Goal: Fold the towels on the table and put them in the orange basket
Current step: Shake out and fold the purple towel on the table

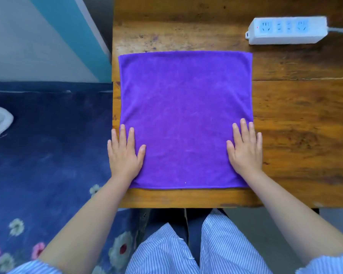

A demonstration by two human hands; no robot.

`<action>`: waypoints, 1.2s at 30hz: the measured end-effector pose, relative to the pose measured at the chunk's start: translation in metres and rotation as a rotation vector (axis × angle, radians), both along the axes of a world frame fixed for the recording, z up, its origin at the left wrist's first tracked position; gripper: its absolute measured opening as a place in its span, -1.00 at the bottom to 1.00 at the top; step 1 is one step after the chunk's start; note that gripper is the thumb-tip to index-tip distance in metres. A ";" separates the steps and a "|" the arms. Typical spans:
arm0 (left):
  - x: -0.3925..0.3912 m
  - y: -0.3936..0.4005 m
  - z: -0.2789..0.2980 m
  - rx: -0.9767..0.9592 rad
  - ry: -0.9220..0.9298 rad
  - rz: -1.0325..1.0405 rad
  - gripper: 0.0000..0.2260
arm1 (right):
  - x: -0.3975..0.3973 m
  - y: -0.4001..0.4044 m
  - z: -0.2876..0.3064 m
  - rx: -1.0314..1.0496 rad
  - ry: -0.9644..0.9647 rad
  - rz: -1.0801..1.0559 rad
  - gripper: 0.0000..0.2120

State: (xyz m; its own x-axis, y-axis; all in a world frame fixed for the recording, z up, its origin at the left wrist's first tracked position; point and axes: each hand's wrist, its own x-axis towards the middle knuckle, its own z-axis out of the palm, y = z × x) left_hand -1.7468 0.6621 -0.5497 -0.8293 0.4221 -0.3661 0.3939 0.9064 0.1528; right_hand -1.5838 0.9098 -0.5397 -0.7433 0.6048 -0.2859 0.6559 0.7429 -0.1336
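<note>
Worn brown wood forms the surface (285, 115), with a dark blue flowered bed cover (48, 145) to its left. On it a purple towel (184, 115) lies flat and unfolded, nearly square with no clear long axis, its edges parallel to the surface edges. Both hands press flat on its near corners, left hand (124, 155) and right hand (245, 151), each grip released with fingers spread. A white power strip (287, 30) sits far right.
</note>
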 end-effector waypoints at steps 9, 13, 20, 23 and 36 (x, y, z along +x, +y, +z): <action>0.029 -0.020 0.020 0.180 0.202 -0.574 -0.54 | 0.043 -0.031 0.020 0.012 0.090 0.217 -0.47; 0.042 -0.022 0.031 0.142 0.087 -0.974 -0.65 | 0.064 -0.055 0.025 0.088 0.150 0.713 -0.62; 0.029 -0.027 0.048 0.059 0.129 -1.057 -0.81 | 0.063 -0.046 0.032 0.025 0.123 0.834 -0.77; 0.018 -0.026 0.052 -0.038 0.211 -1.085 -0.73 | 0.054 -0.041 0.034 0.112 0.089 0.909 -0.71; -0.020 -0.039 0.058 0.076 -0.357 -0.195 -0.76 | 0.019 -0.013 0.067 -0.304 -0.266 0.352 -0.75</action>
State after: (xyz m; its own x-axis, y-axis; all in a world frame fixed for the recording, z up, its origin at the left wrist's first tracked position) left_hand -1.7667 0.6232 -0.4918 -0.5580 0.5957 -0.5777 0.4669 0.8009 0.3749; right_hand -1.5648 0.8965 -0.4726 -0.7643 0.1923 -0.6156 0.4145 0.8777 -0.2405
